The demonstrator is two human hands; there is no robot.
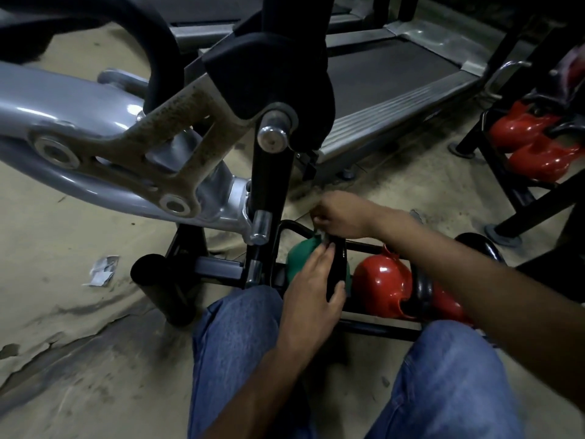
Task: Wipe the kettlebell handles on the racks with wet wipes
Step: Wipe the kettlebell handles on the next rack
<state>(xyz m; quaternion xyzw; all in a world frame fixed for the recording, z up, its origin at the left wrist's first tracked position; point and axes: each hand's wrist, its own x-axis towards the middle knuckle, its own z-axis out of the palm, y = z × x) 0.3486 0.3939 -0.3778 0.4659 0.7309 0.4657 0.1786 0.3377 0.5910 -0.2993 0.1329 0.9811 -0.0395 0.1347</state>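
Green kettlebell, black handle, on low black rack beside red kettlebell; left hand wraps the handle's lower part; right hand pinches a white wet wipe at the handle's top; knees in jeans just beside the rack.

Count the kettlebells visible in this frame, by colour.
Green kettlebell: 1
Red kettlebells: 4
Total: 5
The blurred red shape at the top right is too unclear to count.
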